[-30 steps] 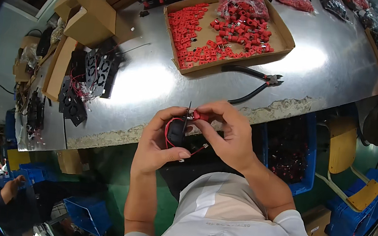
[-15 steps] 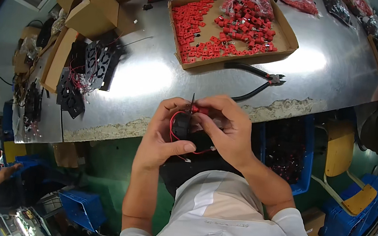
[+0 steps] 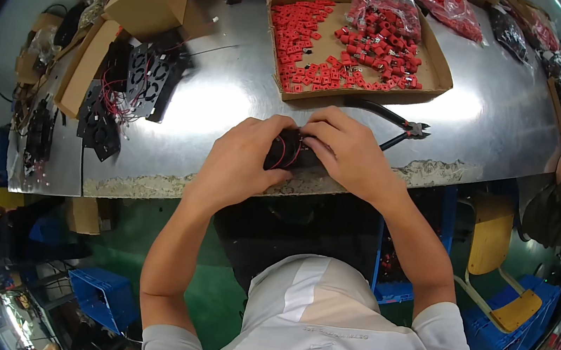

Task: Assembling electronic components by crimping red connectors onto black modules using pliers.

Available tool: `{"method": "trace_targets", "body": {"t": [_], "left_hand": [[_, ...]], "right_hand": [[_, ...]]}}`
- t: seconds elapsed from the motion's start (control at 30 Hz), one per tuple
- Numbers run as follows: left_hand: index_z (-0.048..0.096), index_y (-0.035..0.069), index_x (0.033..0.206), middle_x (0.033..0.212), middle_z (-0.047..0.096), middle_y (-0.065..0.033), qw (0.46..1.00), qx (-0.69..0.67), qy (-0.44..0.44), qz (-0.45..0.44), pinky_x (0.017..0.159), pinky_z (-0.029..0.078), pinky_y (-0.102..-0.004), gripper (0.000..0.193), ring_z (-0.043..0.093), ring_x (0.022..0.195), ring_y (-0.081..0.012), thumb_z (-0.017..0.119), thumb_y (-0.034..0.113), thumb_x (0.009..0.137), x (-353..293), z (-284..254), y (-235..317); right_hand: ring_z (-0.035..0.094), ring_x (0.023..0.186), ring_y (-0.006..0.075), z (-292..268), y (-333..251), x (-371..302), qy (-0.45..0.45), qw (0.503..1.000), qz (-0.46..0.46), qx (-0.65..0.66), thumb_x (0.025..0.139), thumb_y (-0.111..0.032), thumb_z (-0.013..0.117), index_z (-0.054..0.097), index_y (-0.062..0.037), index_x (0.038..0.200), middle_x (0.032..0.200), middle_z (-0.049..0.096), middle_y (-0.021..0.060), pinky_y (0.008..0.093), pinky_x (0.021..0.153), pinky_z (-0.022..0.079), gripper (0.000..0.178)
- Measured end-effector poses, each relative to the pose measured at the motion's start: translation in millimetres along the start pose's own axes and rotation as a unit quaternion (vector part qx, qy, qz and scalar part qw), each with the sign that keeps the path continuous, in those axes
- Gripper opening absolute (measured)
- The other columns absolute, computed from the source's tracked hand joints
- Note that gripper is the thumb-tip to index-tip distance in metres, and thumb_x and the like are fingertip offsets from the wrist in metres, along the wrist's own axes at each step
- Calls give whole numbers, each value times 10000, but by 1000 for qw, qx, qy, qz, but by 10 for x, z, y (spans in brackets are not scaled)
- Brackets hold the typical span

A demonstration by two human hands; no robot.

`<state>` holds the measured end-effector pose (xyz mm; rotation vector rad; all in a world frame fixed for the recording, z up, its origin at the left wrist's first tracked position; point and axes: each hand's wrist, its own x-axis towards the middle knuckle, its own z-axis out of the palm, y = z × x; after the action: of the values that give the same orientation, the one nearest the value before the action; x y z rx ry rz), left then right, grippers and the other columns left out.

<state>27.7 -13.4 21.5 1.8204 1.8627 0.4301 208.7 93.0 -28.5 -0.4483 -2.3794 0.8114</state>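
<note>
Black red-wired part (image 3: 287,157) is at the surface's (image 3: 487,142) near edge, head view. Left hand (image 3: 244,158) curled round it; right hand's (image 3: 352,152) fingers bunched there, can't tell their grip. Looks mid-job: wired, not set down, loads of loose red pieces (image 3: 378,50) left.

free: table (image 3: 495,132) right of cutters (image 3: 415,130) | blocking hands (image 3: 352,150) ahead: cutters, tray (image 3: 433,66)

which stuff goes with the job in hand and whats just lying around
Part of the job:
black part with red wires, between left hand and right hand
red parts in the cardboard tray, probably

Lying about, it seems:
pliers, not held
yellow chair
blue crate, lower left
</note>
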Motion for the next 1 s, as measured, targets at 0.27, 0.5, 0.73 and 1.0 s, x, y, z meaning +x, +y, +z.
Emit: {"method": "trace_targets", "body": {"t": [0.27,0.5,0.73,1.0], "left_hand": [[620,104,1211,1162,625,-83,991,3,104,84,884,486,-404,593,579,1019,-305,835,222,671,-83,127,-186],[626,106,1220,1162,630,-69,991,0,108,82,861,484,-399,630,573,968,-296,845,226,642,-79,138,-193],[643,89,1196,1159,643,-74,992,-24,102,76,902,477,-385,663,574,1022,-295,875,139,576,-67,126,-216],[645,89,1195,1161,635,-79,992,-38,96,76,907,474,-393,682,568,1035,-305,877,131,555,-65,141,-255]], "right_hand": [[611,833,314,-29,9,93,-48,999,16,9,806,-49,704,635,7,971,986,587,120,386,718,506,187],[605,831,312,-105,55,80,-58,996,22,63,813,-58,706,613,4,979,1008,585,114,376,715,504,200],[602,877,290,-101,39,144,-95,991,-59,-75,785,-98,716,619,-38,963,1039,598,94,393,766,483,211],[607,879,285,-62,1,44,0,998,-62,12,739,-94,764,659,-70,962,1011,619,73,385,757,483,248]]}}
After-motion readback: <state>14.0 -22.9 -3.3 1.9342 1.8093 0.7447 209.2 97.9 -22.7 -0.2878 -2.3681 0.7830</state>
